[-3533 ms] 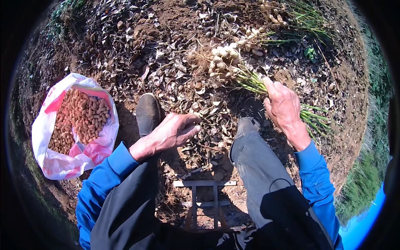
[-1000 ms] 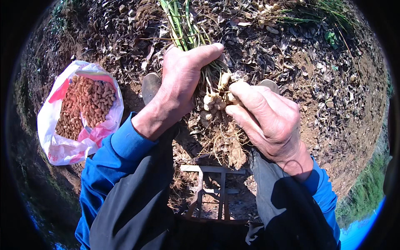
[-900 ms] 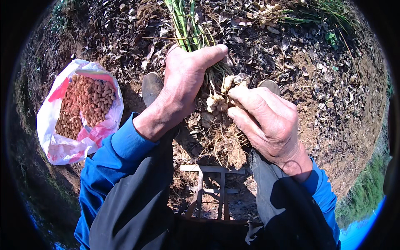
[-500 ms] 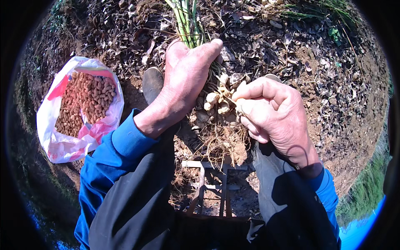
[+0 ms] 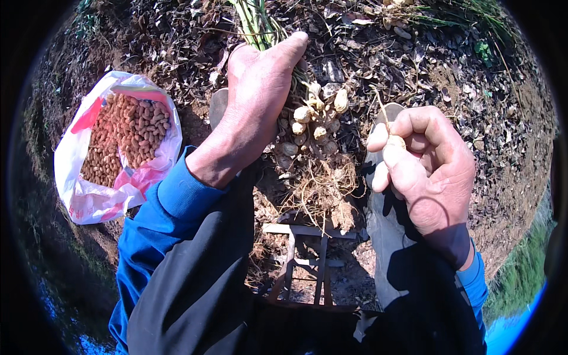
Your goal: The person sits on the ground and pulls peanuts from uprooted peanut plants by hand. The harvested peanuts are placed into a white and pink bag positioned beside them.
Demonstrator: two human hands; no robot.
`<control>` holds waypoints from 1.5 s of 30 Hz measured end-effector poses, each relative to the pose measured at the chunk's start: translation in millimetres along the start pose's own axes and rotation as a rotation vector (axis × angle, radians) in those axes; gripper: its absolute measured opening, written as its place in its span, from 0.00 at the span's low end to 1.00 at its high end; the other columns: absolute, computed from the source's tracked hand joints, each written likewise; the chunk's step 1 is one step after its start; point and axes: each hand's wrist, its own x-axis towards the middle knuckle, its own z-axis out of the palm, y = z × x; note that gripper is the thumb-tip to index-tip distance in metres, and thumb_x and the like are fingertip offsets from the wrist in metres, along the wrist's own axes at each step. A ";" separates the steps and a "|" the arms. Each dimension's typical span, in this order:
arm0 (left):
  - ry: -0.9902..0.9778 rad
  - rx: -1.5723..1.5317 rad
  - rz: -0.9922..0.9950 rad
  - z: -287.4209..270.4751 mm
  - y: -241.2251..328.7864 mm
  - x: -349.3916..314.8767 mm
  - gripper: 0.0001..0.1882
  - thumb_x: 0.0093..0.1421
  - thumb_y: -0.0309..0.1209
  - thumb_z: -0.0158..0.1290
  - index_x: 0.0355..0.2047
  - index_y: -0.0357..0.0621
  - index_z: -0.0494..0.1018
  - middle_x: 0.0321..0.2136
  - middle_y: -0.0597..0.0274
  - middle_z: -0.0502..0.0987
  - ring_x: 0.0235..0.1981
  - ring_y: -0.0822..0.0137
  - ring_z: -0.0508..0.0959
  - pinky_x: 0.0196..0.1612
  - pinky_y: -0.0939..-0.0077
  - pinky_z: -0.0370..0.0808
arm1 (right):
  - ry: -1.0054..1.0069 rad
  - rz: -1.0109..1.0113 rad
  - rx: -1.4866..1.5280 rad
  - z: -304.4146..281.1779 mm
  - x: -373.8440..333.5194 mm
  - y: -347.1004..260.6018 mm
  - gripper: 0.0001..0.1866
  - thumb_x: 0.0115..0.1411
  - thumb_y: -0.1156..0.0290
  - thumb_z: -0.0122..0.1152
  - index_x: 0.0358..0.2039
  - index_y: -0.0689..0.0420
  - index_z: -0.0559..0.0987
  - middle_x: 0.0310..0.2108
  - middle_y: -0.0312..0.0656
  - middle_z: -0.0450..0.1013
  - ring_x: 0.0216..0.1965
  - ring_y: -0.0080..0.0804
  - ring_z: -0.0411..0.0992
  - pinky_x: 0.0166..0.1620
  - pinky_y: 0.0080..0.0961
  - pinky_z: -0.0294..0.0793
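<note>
My left hand [image 5: 258, 97] is wrapped round the green stems of a peanut plant [image 5: 255, 26], its thumb lying across them. Below the fist hang the plant's peanut pods [image 5: 310, 127], pale and clustered, with tangled, soil-covered roots [image 5: 322, 189] beneath. To the right of the cluster, my right hand [image 5: 423, 160] pinches a peanut pod [image 5: 396, 142] between thumb and fingers; a thin stalk sticks up from it. Most of that pod is covered by the fingers. The pinched pod is apart from the plant.
At the left stands an open white and pink plastic bag [image 5: 89, 204] holding many peanut pods [image 5: 127, 133]. A small metal-framed stool [image 5: 307, 231] shows between my legs. Dry leaves [image 5: 355, 53] cover the ground, and more pods and stems lie at the top right.
My right hand has moved right, away from the root cluster, with a pod in its fingers. My left hand, still gripping the stems, has shifted slightly up and left.
</note>
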 end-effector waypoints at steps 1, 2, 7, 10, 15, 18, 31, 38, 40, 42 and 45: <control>0.016 0.020 0.024 4.8 -0.5 -1.4 0.16 0.59 0.35 0.57 0.16 0.42 0.71 0.14 0.74 0.68 0.15 0.81 0.63 0.19 0.79 0.60 | -0.028 -0.012 0.024 1.8 3.9 -5.9 0.08 0.60 0.84 0.53 0.39 0.62 0.70 0.32 0.41 0.73 0.24 0.17 0.70 0.28 0.14 0.71; 0.006 0.053 0.038 3.7 -2.4 0.1 0.18 0.59 0.35 0.57 0.14 0.43 0.70 0.13 0.75 0.67 0.15 0.81 0.62 0.19 0.79 0.59 | -0.070 -0.022 0.054 4.8 9.7 -9.7 0.08 0.59 0.84 0.53 0.40 0.61 0.71 0.33 0.41 0.73 0.26 0.18 0.70 0.30 0.15 0.72; -0.045 0.099 0.113 7.9 -2.5 -2.8 0.19 0.58 0.35 0.58 0.13 0.41 0.68 0.12 0.73 0.66 0.14 0.80 0.61 0.17 0.76 0.60 | -0.108 -0.646 -0.480 20.2 35.7 13.8 0.19 0.50 0.82 0.64 0.45 0.62 0.75 0.35 0.38 0.75 0.31 0.21 0.72 0.34 0.17 0.74; -0.054 0.098 0.104 9.0 -8.6 -1.1 0.17 0.57 0.35 0.59 0.16 0.37 0.71 0.13 0.70 0.69 0.16 0.79 0.65 0.19 0.75 0.65 | -0.146 -0.615 -0.612 21.6 40.0 26.0 0.21 0.49 0.78 0.65 0.46 0.60 0.74 0.33 0.44 0.73 0.29 0.35 0.74 0.32 0.27 0.75; -0.072 0.160 0.165 13.3 -7.2 -4.0 0.20 0.56 0.36 0.60 0.14 0.35 0.70 0.12 0.69 0.69 0.16 0.80 0.66 0.18 0.76 0.66 | -0.065 -0.535 -0.345 24.1 42.1 45.4 0.16 0.50 0.76 0.65 0.42 0.58 0.77 0.29 0.44 0.76 0.25 0.34 0.77 0.28 0.26 0.75; -0.073 0.145 0.138 12.3 -12.8 -0.7 0.22 0.54 0.37 0.60 0.12 0.33 0.69 0.10 0.67 0.68 0.15 0.79 0.66 0.18 0.74 0.67 | -0.057 -0.561 -0.448 20.8 37.5 39.8 0.16 0.50 0.77 0.66 0.41 0.60 0.78 0.30 0.44 0.77 0.26 0.30 0.78 0.29 0.23 0.75; -0.086 0.199 0.032 15.9 -20.0 0.3 0.23 0.51 0.39 0.60 0.16 0.26 0.73 0.14 0.52 0.75 0.18 0.69 0.75 0.23 0.67 0.74 | -0.033 -0.504 -0.201 27.9 41.1 52.3 0.16 0.49 0.77 0.68 0.40 0.59 0.78 0.28 0.37 0.77 0.24 0.19 0.74 0.28 0.17 0.73; -0.102 0.341 0.147 15.9 -12.3 -4.5 0.22 0.52 0.39 0.60 0.13 0.31 0.72 0.10 0.61 0.72 0.15 0.75 0.71 0.20 0.72 0.70 | -0.140 0.081 0.413 17.4 37.5 47.6 0.12 0.61 0.68 0.64 0.41 0.62 0.78 0.25 0.33 0.73 0.20 0.11 0.65 0.21 0.08 0.63; -0.111 0.360 0.141 13.2 -12.2 -3.8 0.22 0.52 0.40 0.60 0.13 0.31 0.72 0.10 0.60 0.72 0.15 0.73 0.72 0.21 0.71 0.71 | -0.150 0.099 0.454 15.4 40.7 51.9 0.12 0.63 0.67 0.62 0.42 0.62 0.78 0.22 0.33 0.72 0.18 0.11 0.63 0.19 0.08 0.61; -0.105 0.349 0.161 15.1 -14.0 -3.3 0.22 0.52 0.40 0.60 0.14 0.30 0.72 0.10 0.60 0.72 0.15 0.72 0.72 0.21 0.70 0.72 | -0.126 0.032 0.367 13.4 41.5 50.6 0.11 0.63 0.68 0.62 0.42 0.62 0.79 0.23 0.32 0.72 0.19 0.11 0.64 0.20 0.09 0.62; -0.092 0.362 0.186 19.9 -15.5 -4.3 0.20 0.51 0.37 0.58 0.15 0.29 0.72 0.10 0.58 0.71 0.14 0.72 0.72 0.21 0.69 0.73 | 0.005 -0.278 0.014 8.5 44.4 48.1 0.10 0.62 0.70 0.62 0.41 0.62 0.80 0.25 0.34 0.75 0.21 0.18 0.70 0.24 0.14 0.69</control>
